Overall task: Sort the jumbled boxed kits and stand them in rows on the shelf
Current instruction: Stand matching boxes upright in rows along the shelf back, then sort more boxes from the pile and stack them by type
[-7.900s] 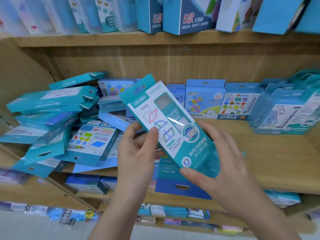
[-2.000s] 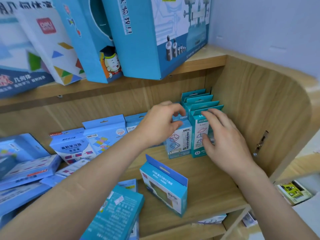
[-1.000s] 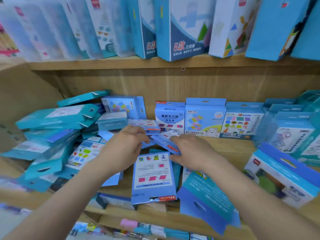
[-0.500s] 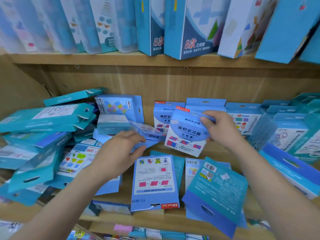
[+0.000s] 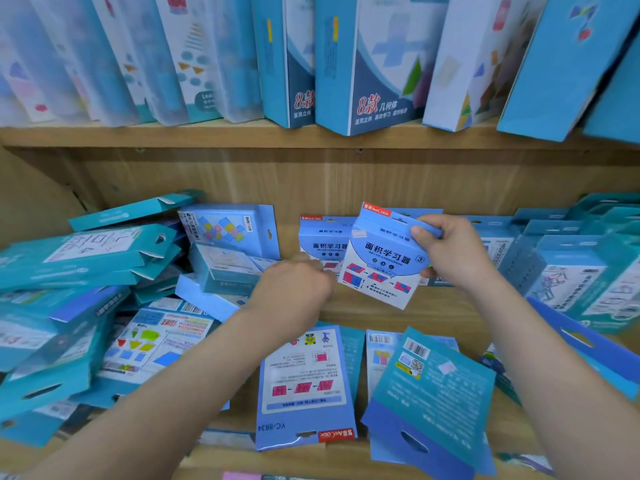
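Note:
My right hand point(image 5: 446, 254) grips a light-blue boxed kit point(image 5: 382, 263) with red and blue shapes on its white front, holding it upright and slightly tilted just above the wooden shelf point(image 5: 426, 315). Directly behind it to the left stands a matching kit point(image 5: 322, 242) against the back panel. My left hand point(image 5: 294, 289) reaches in at the foot of that standing kit, fingers curled; whether it holds anything is hidden. A jumbled heap of teal and blue kits point(image 5: 86, 271) fills the shelf's left side.
Several kits lie flat at the front edge, among them a blue one face-down point(image 5: 304, 386) and a teal one point(image 5: 433, 396). Standing teal kits point(image 5: 581, 271) fill the right. Tall boxes point(image 5: 381, 64) line the upper shelf.
My right hand has carried the light-blue kit further right and stood it more upright beside the matching one. My left hand has moved forward to the base of the standing kit.

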`<state>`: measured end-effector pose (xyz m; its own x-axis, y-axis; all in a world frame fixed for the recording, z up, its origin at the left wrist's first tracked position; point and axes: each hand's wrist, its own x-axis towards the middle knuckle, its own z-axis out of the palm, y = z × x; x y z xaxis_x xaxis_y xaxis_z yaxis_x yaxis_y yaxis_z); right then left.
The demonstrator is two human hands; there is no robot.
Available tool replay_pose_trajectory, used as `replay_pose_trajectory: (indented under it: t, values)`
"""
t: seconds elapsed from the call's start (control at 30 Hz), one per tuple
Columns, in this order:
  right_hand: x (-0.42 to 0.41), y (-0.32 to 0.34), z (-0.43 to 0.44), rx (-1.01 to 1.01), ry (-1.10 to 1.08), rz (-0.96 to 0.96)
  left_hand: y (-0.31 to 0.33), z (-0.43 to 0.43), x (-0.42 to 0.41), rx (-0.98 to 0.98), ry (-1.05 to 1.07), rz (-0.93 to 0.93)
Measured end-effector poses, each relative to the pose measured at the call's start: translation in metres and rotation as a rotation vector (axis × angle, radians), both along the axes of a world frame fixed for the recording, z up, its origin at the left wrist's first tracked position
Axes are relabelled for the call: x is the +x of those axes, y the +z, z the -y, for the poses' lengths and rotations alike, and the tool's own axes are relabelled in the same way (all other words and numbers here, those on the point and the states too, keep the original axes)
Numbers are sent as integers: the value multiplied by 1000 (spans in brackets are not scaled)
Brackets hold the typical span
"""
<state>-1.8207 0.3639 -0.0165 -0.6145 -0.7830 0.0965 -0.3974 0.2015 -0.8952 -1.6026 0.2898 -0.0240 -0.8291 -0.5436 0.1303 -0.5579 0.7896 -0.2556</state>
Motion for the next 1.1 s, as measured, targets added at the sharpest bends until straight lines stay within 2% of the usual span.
replay_pose_trajectory:
  t: [0.07, 0.13, 0.23, 0.43, 0.63, 0.73, 0.87, 0.93, 1.03, 1.1]
  values:
    - [4, 0, 4, 11, 16, -41, -4, 4, -25, -61, 58, 217]
    - [9, 0, 9, 15, 34, -82, -10, 13, -40, -34, 164, 409]
    - [16, -1, 22, 48, 44, -140, -20, 24, -45, -13, 243, 514]
    - [26, -15, 53, 93, 101, -212, -8, 28, -30, -103, 154, 399]
    - [39, -31, 71, 112, 190, -222, 5, 21, 8, -177, 24, 380]
    - [41, -38, 71, 127, 277, -371, 8, 19, 13, -61, -29, 374]
    - [43, -47, 67, 185, 261, -706, 14, 31, 2, 321, 156, 401]
    - [44, -50, 65, 204, 180, -848, 10, 40, -5, 327, 213, 277]
    - [40, -46, 61, 155, 91, -828, 6, 52, -15, 237, 261, 155]
    - [34, -42, 59, 117, 64, -698, 5, 57, -24, 273, 338, 71]
